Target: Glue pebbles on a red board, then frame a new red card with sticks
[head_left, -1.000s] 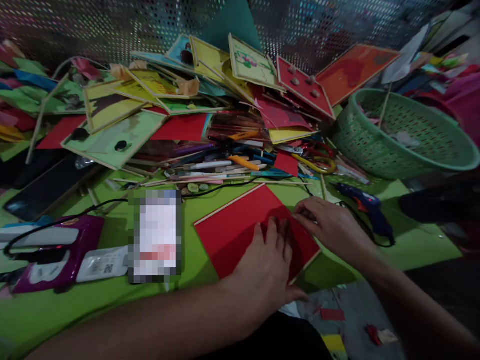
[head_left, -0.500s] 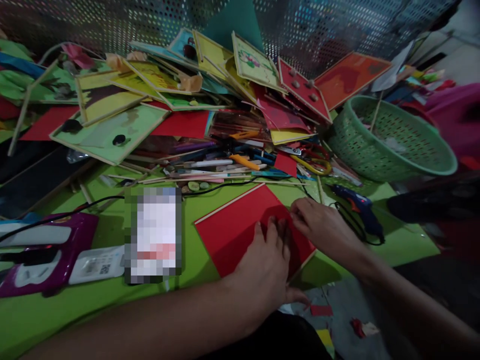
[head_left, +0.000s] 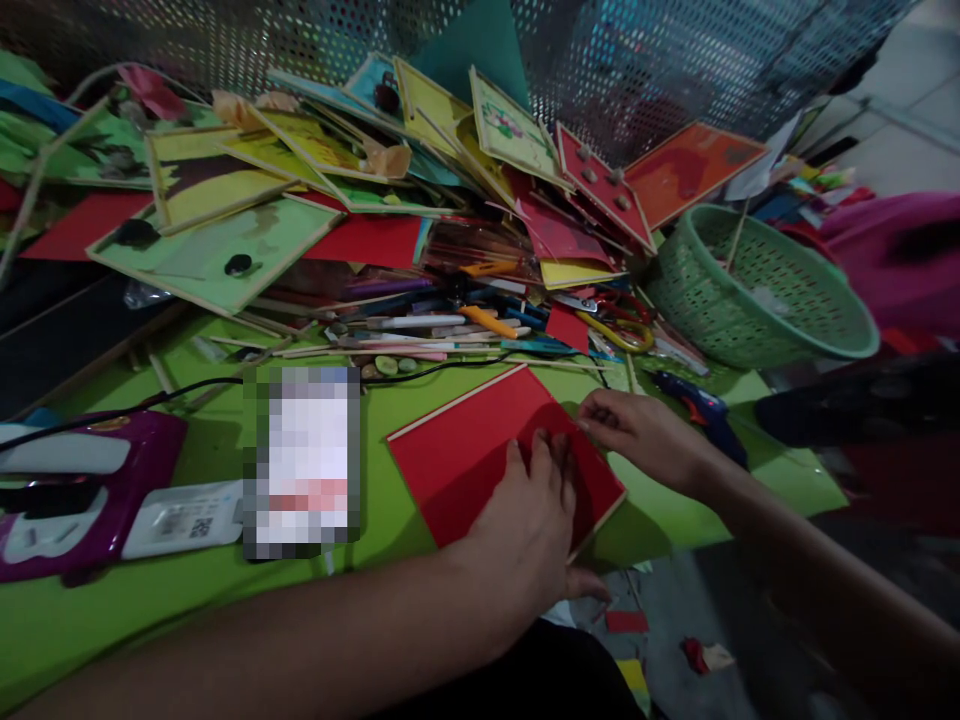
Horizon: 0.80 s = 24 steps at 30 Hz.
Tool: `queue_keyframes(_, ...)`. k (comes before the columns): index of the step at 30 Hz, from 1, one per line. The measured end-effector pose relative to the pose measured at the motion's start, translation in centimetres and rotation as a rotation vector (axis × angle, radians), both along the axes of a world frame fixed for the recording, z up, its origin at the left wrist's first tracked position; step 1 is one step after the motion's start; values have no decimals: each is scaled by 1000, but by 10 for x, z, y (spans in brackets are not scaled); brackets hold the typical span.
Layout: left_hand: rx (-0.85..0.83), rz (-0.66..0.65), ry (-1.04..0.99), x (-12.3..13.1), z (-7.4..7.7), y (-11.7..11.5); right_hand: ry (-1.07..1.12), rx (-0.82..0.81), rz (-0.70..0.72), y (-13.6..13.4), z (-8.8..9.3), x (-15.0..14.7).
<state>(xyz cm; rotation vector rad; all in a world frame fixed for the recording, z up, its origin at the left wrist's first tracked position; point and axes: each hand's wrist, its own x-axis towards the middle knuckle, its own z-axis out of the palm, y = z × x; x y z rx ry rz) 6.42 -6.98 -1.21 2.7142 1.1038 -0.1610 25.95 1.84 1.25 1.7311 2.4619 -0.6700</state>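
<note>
A red card [head_left: 457,440] with thin pale sticks along its far-left and near-right edges lies on the green table. Spread over its lower right part is my left hand [head_left: 529,520], fingers apart and pressing flat. My right hand [head_left: 637,430] is at the card's right edge, with its fingers curled together; what they pinch, if anything, is too small to make out. A blue glue gun [head_left: 701,412] lies just right of my right hand.
A blurred phone [head_left: 307,450] and a purple-white device [head_left: 90,490] are on the left of the table [head_left: 202,610]. Behind lie pens, scissors, sticks and piled framed cards [head_left: 217,250]. A green basket [head_left: 757,290] stands at the back right.
The view has shifted slightly. Both hands keep nearly the same places on and beside the red card, with the right hand still closed at its edge.
</note>
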Motion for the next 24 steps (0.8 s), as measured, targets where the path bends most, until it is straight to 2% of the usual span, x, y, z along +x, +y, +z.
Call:
queue_keyframes(8, -9, 4, 16, 1, 5, 1, -431, 141, 86, -8, 7, -23)
queue_keyframes(11, -13, -8, 29, 1, 5, 1, -483, 134, 102, -9, 8, -29)
queue_keyframes(18, 62, -1, -26, 1, -3, -3, -262, 163, 28, -7, -8, -11)
queue_keyframes(24, 76, 8, -28, 0, -4, -2, -9, 79, -13, -1, -11, 5)
